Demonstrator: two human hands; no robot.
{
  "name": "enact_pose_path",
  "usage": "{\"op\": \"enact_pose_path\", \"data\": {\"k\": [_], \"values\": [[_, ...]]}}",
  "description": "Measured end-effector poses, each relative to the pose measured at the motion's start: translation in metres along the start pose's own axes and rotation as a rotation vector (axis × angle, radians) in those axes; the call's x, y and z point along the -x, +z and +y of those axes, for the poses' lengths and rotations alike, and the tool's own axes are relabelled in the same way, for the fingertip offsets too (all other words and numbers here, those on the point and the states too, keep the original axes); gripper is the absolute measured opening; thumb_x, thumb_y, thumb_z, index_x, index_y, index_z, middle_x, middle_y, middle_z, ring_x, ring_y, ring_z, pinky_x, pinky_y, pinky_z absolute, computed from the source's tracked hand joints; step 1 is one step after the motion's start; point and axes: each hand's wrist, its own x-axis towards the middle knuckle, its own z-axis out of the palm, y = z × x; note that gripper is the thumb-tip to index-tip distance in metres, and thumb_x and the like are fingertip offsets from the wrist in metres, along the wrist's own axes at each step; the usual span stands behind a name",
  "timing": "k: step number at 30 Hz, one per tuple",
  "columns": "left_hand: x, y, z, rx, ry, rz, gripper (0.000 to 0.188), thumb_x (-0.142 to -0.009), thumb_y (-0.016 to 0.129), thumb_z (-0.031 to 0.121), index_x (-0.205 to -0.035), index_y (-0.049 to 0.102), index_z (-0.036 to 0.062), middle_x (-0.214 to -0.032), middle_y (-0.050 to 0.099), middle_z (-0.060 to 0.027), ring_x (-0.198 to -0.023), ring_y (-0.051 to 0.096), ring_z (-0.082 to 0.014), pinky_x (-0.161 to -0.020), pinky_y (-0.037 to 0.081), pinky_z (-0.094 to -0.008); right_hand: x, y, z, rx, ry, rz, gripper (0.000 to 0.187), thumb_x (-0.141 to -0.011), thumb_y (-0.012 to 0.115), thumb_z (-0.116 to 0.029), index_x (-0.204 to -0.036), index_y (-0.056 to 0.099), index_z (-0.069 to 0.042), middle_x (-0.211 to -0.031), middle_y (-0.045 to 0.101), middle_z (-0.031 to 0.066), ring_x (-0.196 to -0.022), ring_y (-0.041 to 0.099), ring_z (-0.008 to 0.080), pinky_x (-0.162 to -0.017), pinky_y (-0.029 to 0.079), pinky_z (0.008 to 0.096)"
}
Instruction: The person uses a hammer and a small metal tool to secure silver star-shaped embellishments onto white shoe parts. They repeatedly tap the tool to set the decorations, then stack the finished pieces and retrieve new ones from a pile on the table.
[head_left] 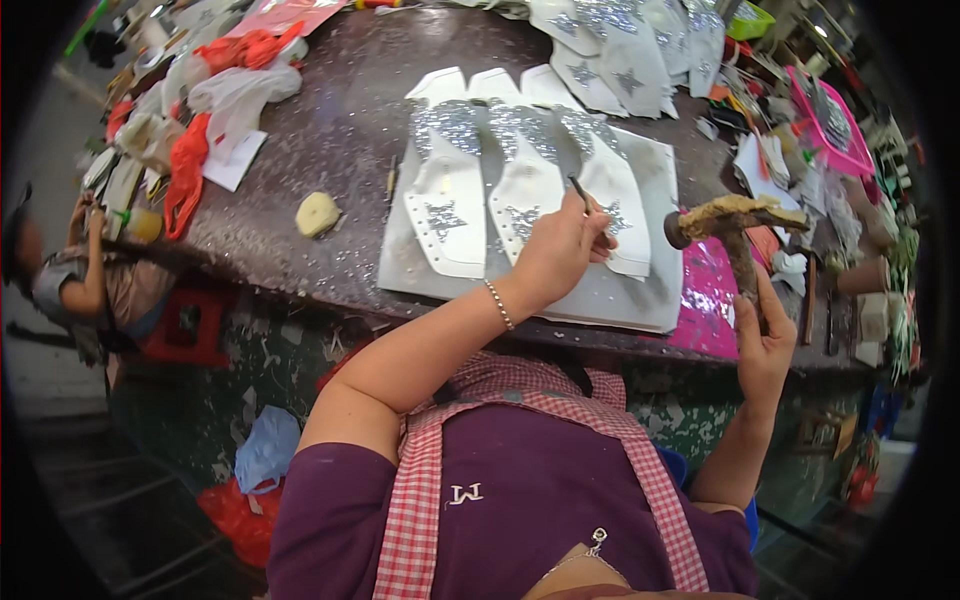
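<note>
My left hand (556, 252) is closed round a thin dark metal punch (577, 186), held over the rightmost of three white cut pieces (628, 250) with silver glitter and star patches. The punch's lower tip is hidden by my fingers. Beside it lie the middle white piece (508, 195) and the left white piece (455, 180); small holes run along the left edges of both. All three rest on a whitish board (655, 170). To the right, my right hand (766, 335) grips the handle of a hammer (738, 222), raised above the table, its head wrapped in yellowish, tattered material.
A round cream lump (317, 214) sits left of the board. Plastic bags (240, 95) clutter the far left. More glittery white pieces (630, 60) are stacked at the back. A pink basket (830, 125) and loose tools stand right. Another person (95, 280) sits at the left.
</note>
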Motion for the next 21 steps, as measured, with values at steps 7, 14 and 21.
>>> {"op": "enact_pose_path", "data": {"k": [7,14,21], "values": [[0.034,-0.145,0.025,-0.465,0.168,0.610,0.021,-0.099,0.058,0.020,-0.110,0.060,0.0023,-0.082,0.070,-0.0082,-0.070,0.065,-0.0112,-0.062,0.052,-0.0265,0.005,0.024,0.016,-0.077,0.084,-0.077,0.043,-0.093,0.062,-0.001,-0.135,0.056,0.003,-0.099,0.064,-0.0015,-0.083,0.051,0.0053,-0.074,0.042,0.0196],[0.066,-0.196,-0.019,-1.350,-0.413,0.409,0.026,-0.093,0.061,0.028,-0.102,0.065,0.0036,-0.093,0.070,-0.0209,-0.085,0.069,-0.0389,-0.073,0.055,-0.0463,-0.007,0.055,0.004,-0.127,0.158,-0.200,0.043,-0.093,0.065,-0.006,-0.134,0.056,0.004,-0.108,0.068,0.0046,-0.096,0.059,0.0089,-0.087,0.045,0.0235],[0.021,-0.212,-0.026,-1.340,-0.148,0.509,0.027,-0.089,0.067,0.030,-0.090,0.068,0.0035,-0.104,0.065,-0.0154,-0.097,0.065,-0.0376,-0.080,0.053,-0.0469,-0.008,0.086,-0.019,-0.210,0.146,-0.270,0.042,-0.092,0.064,-0.005,-0.133,0.058,0.004,-0.106,0.068,0.0048,-0.094,0.059,0.0082,-0.085,0.046,0.0231]]}}
